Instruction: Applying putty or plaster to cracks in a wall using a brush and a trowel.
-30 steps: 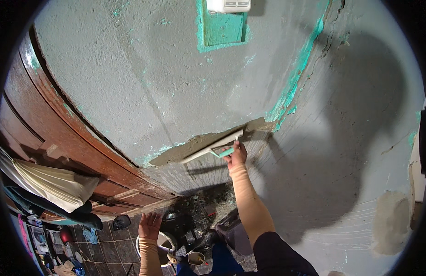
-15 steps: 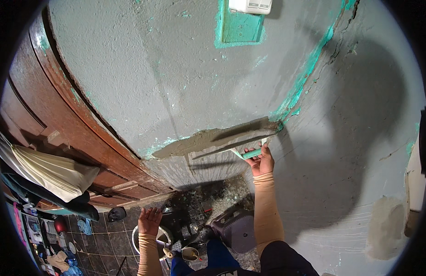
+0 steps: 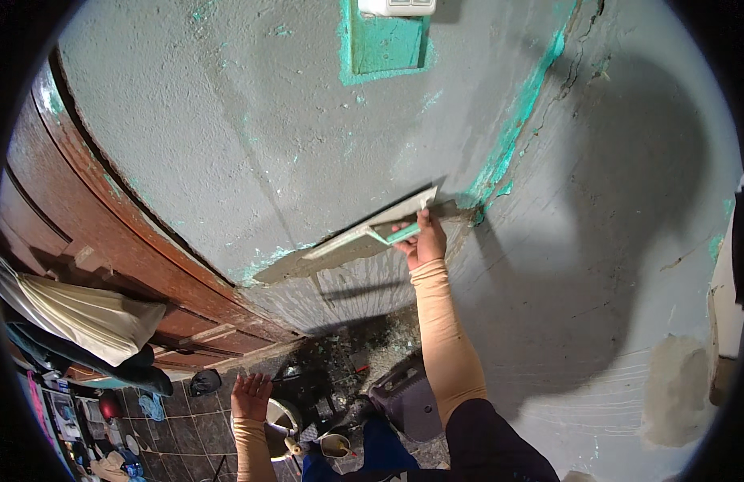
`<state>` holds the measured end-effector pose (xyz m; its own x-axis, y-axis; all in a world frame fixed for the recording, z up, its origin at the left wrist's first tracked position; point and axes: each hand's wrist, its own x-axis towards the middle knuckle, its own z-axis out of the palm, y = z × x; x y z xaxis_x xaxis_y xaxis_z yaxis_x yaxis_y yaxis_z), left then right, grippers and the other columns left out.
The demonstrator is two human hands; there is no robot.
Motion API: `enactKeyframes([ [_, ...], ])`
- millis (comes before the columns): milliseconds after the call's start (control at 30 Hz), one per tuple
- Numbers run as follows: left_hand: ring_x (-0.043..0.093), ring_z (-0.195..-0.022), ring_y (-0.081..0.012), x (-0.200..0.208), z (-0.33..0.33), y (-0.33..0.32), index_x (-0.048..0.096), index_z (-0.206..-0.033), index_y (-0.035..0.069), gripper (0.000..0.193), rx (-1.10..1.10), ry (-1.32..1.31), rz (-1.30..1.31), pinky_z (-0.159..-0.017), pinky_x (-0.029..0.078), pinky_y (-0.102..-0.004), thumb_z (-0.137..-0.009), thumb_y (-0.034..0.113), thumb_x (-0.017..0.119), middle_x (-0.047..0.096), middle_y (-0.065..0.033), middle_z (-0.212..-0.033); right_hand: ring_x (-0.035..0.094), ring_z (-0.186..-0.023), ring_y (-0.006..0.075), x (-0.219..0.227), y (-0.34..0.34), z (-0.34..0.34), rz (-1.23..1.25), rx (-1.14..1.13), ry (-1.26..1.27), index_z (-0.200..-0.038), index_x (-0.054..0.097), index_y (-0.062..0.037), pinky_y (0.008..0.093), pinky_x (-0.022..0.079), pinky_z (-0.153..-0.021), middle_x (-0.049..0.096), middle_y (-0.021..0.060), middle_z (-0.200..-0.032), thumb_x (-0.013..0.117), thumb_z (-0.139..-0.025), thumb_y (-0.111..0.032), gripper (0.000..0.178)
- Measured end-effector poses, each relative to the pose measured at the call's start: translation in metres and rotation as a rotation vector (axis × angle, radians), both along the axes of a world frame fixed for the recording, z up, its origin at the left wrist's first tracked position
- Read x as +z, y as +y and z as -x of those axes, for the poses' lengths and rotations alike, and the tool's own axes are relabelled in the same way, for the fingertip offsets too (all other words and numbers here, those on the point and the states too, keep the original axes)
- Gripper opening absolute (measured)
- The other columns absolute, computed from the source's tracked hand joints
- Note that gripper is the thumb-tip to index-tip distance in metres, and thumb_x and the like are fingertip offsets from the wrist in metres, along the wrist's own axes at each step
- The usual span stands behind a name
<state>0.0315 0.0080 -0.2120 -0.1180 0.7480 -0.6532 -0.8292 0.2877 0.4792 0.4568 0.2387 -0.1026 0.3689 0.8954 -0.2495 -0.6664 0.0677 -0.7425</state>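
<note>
My right hand (image 3: 426,238) is closed round the green handle of a long, flat plastering trowel (image 3: 364,228). The blade slants up to the right, close against the grey wall (image 3: 307,136). It covers part of a strip of wet mortar (image 3: 285,269); whether the whole blade touches is hard to tell. Below the strip, thin grey streaks run down the wall. Low on the left, my left hand (image 3: 251,394) has its fingers stretched out and holds nothing. It hangs beside and partly in front of a white bucket (image 3: 290,418).
A brown wooden door (image 3: 107,233) with a cream cloth (image 3: 91,313) stands on the left. A dark plastic stool or crate (image 3: 408,402) and a small pot (image 3: 334,444) are near my feet. A white switch box (image 3: 397,6) sits above; a crack runs down the wall corner.
My right hand has carried the trowel up and left, from below the mortar strip onto its upper edge. My left hand sits slightly lower and further left. The view has shifted a little.
</note>
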Motion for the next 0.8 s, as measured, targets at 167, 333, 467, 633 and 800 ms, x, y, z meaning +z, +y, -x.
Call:
enactKeyframes([
  [167,0.057,-0.101,-0.0341,-0.001,-0.017,0.008,0.059,-0.087,0.003,0.032,-0.046,-0.068,-0.055,-0.087,0.048,-0.0465,-0.085,0.035,0.058,0.062,-0.0142,-0.1,0.061,-0.08,0.0298,0.033,-0.038,-0.024,-0.074,-0.039,0.053,-0.114,0.048,-0.0087,0.048,0.053,-0.07,0.054,0.0122,-0.09,0.056,-0.088,-0.036,0.038],
  [333,0.058,-0.099,-0.0331,0.004,-0.014,0.006,0.058,-0.088,0.003,0.033,-0.054,0.006,-0.042,-0.086,0.048,-0.0469,-0.085,0.036,0.058,0.063,-0.0141,-0.099,0.058,-0.083,0.033,-0.052,-0.055,-0.049,0.108,-0.03,0.133,-0.116,0.041,-0.0097,0.0546,0.05,-0.075,0.05,0.014,-0.093,0.052,-0.091,-0.033,0.036],
  [467,0.058,-0.099,-0.0338,-0.011,0.0,-0.001,0.057,-0.091,0.003,0.034,-0.041,-0.016,-0.022,-0.087,0.048,-0.0475,-0.085,0.036,0.059,0.062,-0.0149,-0.099,0.06,-0.075,0.0331,-0.115,-0.024,-0.038,0.203,0.017,0.124,-0.107,0.044,-0.0104,0.0591,0.049,-0.074,0.054,0.0122,-0.084,0.052,-0.091,-0.032,0.028],
  [633,0.058,-0.1,-0.0341,-0.005,0.0,-0.005,0.057,-0.091,0.002,0.034,0.004,0.015,0.041,-0.087,0.048,-0.0472,-0.085,0.035,0.057,0.062,-0.0153,-0.098,0.063,-0.073,0.0257,-0.079,0.014,-0.005,0.076,-0.001,0.048,-0.111,0.044,-0.0104,0.0407,0.055,-0.055,0.055,0.0064,-0.085,0.056,-0.089,-0.03,0.032],
  [800,0.056,-0.103,-0.0356,0.0,0.0,0.003,0.057,-0.093,0.001,0.035,-0.002,0.027,0.003,-0.088,0.048,-0.0473,-0.086,0.035,0.057,0.062,-0.0154,-0.1,0.063,-0.076,0.0265,0.02,-0.01,0.011,-0.071,0.022,-0.009,-0.109,0.044,-0.0101,0.0457,0.053,-0.066,0.055,0.0081,-0.085,0.06,-0.086,-0.038,0.039],
])
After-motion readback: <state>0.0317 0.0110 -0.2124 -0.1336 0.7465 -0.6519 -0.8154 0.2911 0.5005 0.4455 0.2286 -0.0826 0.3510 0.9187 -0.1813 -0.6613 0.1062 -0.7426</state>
